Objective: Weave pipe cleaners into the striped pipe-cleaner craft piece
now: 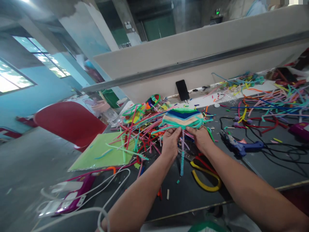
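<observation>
Both of my hands hold up a fan-shaped piece woven from pipe cleaners (182, 118), with bands of green, dark blue, cream and teal. My left hand (170, 142) pinches its lower left edge. My right hand (201, 138) grips its lower right edge. A stem of teal and lilac pipe cleaners (182, 158) hangs down between my hands. The piece is lifted above a dark worktable (243, 174).
Loose pipe cleaners (137, 129) in many colours are heaped on the table; more (272, 103) lie at right. A blue glue gun (238, 146) with black cables, a yellow loop (205, 180), a green sheet (103, 151), a black phone (182, 90), a red chair (70, 122), white cables (96, 196).
</observation>
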Tool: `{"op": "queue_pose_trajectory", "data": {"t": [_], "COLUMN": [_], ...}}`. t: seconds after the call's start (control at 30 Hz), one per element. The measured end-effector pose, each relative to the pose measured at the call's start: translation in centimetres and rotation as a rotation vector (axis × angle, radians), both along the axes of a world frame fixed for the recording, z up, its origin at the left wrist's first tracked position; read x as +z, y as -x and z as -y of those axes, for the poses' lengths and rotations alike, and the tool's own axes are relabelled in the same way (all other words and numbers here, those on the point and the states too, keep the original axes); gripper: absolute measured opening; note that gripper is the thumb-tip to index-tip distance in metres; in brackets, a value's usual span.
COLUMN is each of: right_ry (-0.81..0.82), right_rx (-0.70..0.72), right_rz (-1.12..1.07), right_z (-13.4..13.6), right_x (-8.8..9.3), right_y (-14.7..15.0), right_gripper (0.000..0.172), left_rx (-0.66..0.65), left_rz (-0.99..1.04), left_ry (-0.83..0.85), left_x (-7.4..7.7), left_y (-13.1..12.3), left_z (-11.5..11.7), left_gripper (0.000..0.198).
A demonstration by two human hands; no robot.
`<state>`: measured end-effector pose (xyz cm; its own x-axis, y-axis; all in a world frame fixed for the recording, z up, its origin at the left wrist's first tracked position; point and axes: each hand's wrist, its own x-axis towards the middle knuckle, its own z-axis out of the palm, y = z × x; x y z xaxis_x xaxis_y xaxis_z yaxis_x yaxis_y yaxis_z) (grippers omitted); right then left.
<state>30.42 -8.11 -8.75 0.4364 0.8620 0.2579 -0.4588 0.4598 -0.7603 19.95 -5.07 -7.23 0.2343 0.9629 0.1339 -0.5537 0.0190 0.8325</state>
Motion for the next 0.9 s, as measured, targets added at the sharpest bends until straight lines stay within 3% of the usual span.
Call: {"op": "queue_pose_trajectory", "data": {"t": [0.27, 0.47, 0.63, 0.9], "right_ry": [0.022, 0.013, -0.049, -0.039], "right_rx": [0.005, -0.027, -0.041, -0.001], "right_rz": [0.001, 0.014, 0.011, 0.035], "right_z": [-0.1, -0.1, -0.2, -0.1], "right_x": [0.0, -0.1, -0.1, 0.0], "right_y": [-0.1, -0.3, -0.4, -0.3], "right_gripper": [0.023, 0.025, 0.025, 0.03], "left_rx": [0.009, -0.175, -0.286, -0.265], "left_rz": [-0.037, -0.128, -0.233, -0.205], "left_ry": [0.038, 0.064, 0.094, 0.138], "left_x": [0.1, 0.1, 0.2, 0.5], "left_y": [0.3, 1.2, 1.6, 1.2], "left_z": [-0.3, -1.0, -1.0, -0.7], "left_gripper": [0.024, 0.019, 0.028, 0.028]}}
